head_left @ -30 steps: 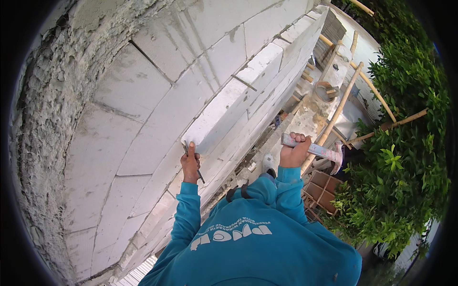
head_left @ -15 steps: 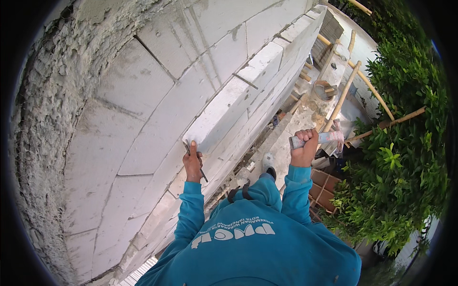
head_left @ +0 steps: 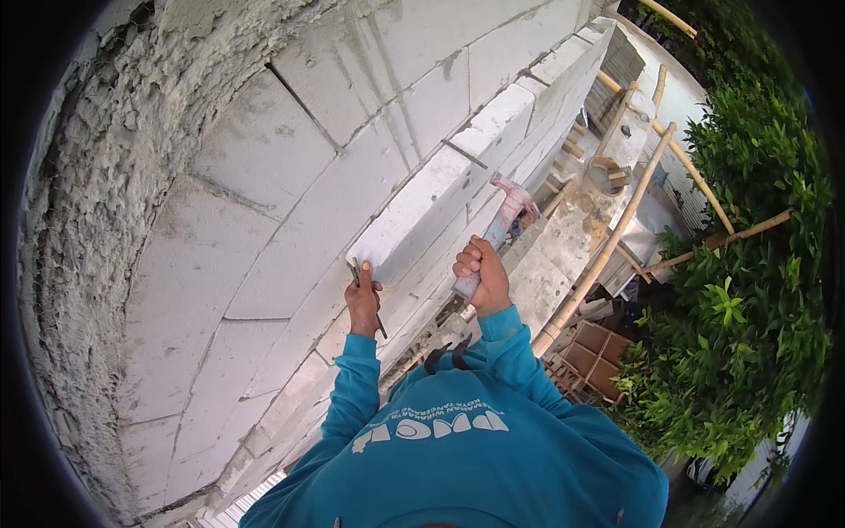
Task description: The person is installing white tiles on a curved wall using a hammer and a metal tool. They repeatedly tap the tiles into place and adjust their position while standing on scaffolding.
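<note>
a person in a teal sweatshirt point(head_left: 475, 458) works at a wall of pale grey blocks point(head_left: 290, 176). the left hand point(head_left: 363, 301) is closed around one thin dark chisel point(head_left: 368, 299), its tip set against the lower corner of a protruding block point(head_left: 422, 216). the right hand point(head_left: 480, 277) grips the handle of one hammer point(head_left: 502, 224), head raised just beside that block's edge. two hands, two tools. bamboo poles point(head_left: 607, 242) and green shrubs point(head_left: 748, 290) lie below right.

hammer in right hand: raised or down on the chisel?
Raised. The pale-handled hammer in the right hand points up and away, clear of the thin dark chisel the left hand holds against the block wall.
</note>
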Motion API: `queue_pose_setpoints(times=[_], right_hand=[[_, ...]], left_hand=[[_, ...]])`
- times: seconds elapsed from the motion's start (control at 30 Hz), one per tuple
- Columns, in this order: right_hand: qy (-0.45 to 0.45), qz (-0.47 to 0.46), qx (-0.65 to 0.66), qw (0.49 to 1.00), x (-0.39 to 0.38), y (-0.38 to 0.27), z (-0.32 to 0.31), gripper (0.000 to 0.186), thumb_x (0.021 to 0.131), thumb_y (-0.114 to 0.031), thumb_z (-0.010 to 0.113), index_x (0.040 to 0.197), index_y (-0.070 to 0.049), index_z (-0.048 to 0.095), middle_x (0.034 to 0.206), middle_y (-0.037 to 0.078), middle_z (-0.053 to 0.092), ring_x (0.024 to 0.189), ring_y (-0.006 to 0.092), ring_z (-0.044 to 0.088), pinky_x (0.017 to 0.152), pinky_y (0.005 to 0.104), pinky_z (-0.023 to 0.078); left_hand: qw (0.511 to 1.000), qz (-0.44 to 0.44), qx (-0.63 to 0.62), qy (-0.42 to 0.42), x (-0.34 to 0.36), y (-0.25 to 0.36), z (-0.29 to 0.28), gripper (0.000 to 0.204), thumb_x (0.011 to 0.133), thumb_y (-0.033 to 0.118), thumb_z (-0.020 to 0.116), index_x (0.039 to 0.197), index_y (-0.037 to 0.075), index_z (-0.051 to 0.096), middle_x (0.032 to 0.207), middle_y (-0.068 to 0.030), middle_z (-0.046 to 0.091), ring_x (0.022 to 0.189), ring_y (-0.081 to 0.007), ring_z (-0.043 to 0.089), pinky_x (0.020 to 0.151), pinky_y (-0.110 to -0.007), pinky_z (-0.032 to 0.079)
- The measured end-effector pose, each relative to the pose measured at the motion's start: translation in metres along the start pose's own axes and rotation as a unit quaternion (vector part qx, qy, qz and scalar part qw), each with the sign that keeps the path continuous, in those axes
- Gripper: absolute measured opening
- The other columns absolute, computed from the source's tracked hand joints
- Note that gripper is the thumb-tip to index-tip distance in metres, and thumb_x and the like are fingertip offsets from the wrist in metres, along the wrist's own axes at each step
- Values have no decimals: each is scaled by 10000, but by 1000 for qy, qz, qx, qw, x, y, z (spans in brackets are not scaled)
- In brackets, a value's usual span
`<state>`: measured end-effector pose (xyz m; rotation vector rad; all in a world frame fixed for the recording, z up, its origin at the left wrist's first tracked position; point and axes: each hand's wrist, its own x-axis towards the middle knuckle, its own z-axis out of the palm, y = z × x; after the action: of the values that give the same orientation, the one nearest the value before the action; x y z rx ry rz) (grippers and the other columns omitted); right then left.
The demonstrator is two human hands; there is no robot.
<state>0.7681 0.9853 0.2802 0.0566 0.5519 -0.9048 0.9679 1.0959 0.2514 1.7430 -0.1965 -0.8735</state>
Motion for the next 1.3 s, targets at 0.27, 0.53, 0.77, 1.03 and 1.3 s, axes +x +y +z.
queue_pose_setpoints(times=[0.27, 0.53, 0.77, 1.03, 1.3], right_hand=[[110, -409, 159, 892, -40, -127, -33, 273, 918, -111, 472, 685, -147, 334, 586, -25, 315, 511, 106, 345, 484, 270, 365], [2, 27, 37, 999, 12, 18, 16, 209, 944, -129, 523, 765, -121, 416, 583, -39, 364, 470, 106, 363, 452, 286, 353], [39, -158, 163, 973, -27, -73, -21, 309, 966, -143, 494, 683, -145, 370, 582, -48, 321, 479, 87, 341, 453, 270, 351], [149, -364, 165, 904, -5, -36, 22, 208, 898, -111, 457, 724, -126, 343, 616, -14, 303, 532, 136, 335, 517, 292, 369], [-21, -59, 119, 991, -8, -38, 18, 266, 963, -136, 504, 716, -126, 404, 577, -49, 348, 469, 88, 356, 435, 269, 345]], left_hand=[[1000, -14, -5, 23, -3, -18, -9, 539, 869, 566, 640, 653, 83, 537, 493, 35, 416, 386, -59, 314, 382, -247, 218], [1000, -2, 29, 2, -1, -10, -7, 581, 866, 591, 628, 627, 69, 536, 458, 50, 355, 384, -62, 295, 386, -248, 204], [1000, -6, -1, 22, 2, -15, -9, 583, 854, 595, 644, 618, 75, 530, 455, 49, 354, 383, -56, 297, 381, -246, 214], [1000, -10, 28, -4, 2, -11, -6, 565, 857, 576, 650, 610, 82, 529, 486, 36, 410, 391, -57, 311, 381, -243, 219], [1000, -21, -3, -10, 1, -5, -13, 539, 875, 558, 635, 631, 87, 538, 496, 35, 423, 389, -47, 307, 373, -241, 193]])
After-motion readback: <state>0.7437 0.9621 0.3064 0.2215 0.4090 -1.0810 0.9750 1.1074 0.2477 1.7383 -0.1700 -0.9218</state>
